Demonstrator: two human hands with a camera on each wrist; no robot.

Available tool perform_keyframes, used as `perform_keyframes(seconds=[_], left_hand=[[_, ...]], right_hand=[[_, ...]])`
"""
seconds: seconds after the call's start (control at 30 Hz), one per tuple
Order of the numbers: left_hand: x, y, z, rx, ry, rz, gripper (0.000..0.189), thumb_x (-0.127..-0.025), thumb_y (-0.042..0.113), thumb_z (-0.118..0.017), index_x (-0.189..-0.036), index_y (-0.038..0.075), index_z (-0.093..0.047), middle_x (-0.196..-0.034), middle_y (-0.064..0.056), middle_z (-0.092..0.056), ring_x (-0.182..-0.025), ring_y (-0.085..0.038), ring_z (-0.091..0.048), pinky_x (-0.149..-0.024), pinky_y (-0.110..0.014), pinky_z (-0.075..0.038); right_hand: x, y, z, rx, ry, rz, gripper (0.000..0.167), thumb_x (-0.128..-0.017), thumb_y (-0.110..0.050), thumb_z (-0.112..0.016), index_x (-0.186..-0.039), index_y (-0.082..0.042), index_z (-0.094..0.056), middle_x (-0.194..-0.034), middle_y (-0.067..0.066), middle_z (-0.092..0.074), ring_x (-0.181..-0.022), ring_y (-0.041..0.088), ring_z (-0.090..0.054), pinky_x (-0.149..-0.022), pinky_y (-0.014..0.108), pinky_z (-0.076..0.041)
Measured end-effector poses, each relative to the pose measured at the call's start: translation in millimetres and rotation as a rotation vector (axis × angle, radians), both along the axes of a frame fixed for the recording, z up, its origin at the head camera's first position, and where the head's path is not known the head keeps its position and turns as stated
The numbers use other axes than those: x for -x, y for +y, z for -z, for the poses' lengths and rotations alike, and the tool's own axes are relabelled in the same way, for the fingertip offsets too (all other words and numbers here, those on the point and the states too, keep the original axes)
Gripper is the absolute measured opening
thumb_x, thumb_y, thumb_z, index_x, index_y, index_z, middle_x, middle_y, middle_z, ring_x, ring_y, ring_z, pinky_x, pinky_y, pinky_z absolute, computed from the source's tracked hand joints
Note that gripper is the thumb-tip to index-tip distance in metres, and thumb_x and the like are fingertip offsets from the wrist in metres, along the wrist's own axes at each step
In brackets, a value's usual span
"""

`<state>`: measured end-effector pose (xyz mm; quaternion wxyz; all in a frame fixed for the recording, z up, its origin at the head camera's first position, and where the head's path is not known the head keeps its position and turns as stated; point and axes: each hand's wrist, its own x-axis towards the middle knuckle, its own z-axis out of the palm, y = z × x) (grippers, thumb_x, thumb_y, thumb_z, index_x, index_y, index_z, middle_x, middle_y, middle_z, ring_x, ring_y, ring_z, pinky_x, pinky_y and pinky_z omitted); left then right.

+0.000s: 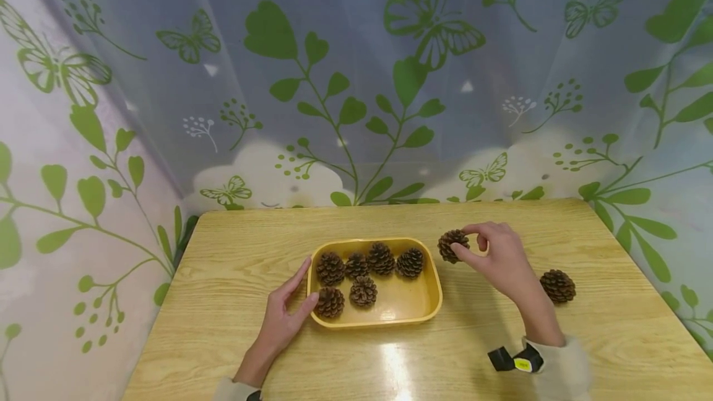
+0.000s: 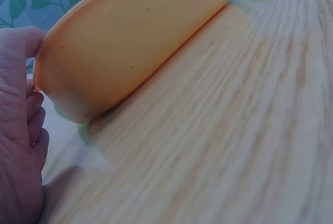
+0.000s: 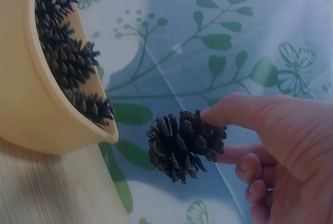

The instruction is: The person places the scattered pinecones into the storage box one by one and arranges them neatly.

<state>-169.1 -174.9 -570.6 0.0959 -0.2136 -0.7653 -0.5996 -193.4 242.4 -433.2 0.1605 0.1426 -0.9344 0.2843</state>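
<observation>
My right hand [image 1: 498, 258] pinches a pine cone [image 1: 453, 245] between thumb and fingers, just beyond the right end of a yellow plastic basin [image 1: 384, 325]. In the right wrist view, that pine cone [image 3: 182, 143] is brown with open scales, and the basin wall [image 3: 15, 78] stands to its left. My left hand [image 1: 284, 311] holds the basin's left end, thumb over the rim and fingers along the outer wall. Several pine cones [image 1: 364, 291] lie in the basin, mostly along its far side and left end. The left wrist view shows the basin's outside [image 2: 130, 42] beside the hand [image 2: 18, 120].
One more pine cone [image 1: 557, 286] lies on the wooden table [image 1: 223, 252], right of my right forearm. A curtain [image 1: 356, 79] with green leaves and butterflies hangs behind the table's far edge and along its sides. A black strap [image 1: 515, 359] circles my right wrist.
</observation>
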Motion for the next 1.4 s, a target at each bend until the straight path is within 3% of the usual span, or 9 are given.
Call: perform_keyframes(seconds=[0.8,1.03,1.23,1.4], left_hand=[[-0.1,0.1,-0.6,-0.003,0.02,0.008,0.065,-0.1,0.003,-0.065,-0.16,0.007,-0.041,-0.164,-0.013,-0.041,-0.153,-0.021,-0.037,-0.124,-0.022,-0.029],[-0.8,-0.1,-0.8,-0.003,0.002,0.003,0.065,-0.101,0.004,-0.066,-0.161,0.009,-0.041,-0.164,-0.009,-0.041,-0.153,-0.02,-0.037,-0.125,-0.023,-0.028],[-0.4,-0.1,-0.9,-0.002,0.017,0.003,0.065,-0.1,0.003,-0.066,-0.16,0.008,-0.041,-0.164,-0.01,-0.042,-0.152,-0.021,-0.037,-0.125,-0.022,-0.028],[0.2,-0.5,-0.4,-0.004,0.016,0.005,0.065,-0.1,0.003,-0.066,-0.16,0.008,-0.041,-0.164,-0.009,-0.042,-0.153,-0.021,-0.037,-0.125,-0.023,-0.028]], right_hand=[[-5.1,-43,5.9,-0.025,-0.03,-0.172,0.028,-0.087,-0.024,-0.086,-0.106,-0.005,-0.077,-0.067,-0.001,-0.041,-0.075,0.019,-0.039,-0.074,0.037,-0.029],[-7.5,-59,14.9,-0.031,-0.047,-0.242,0.028,-0.086,-0.026,-0.087,-0.104,-0.007,-0.077,-0.066,-0.008,-0.04,-0.074,0.014,-0.038,-0.076,0.038,-0.031],[-8.4,-75,27.6,-0.06,-0.063,-0.273,0.03,-0.086,-0.029,-0.088,-0.105,-0.008,-0.078,-0.062,-0.006,-0.045,-0.07,0.01,-0.035,-0.077,0.037,-0.034],[-9.0,-83,36.7,-0.092,-0.045,-0.274,0.031,-0.083,-0.031,-0.09,-0.103,-0.009,-0.079,-0.064,-0.003,-0.051,-0.068,0.008,-0.036,-0.083,0.043,-0.044]])
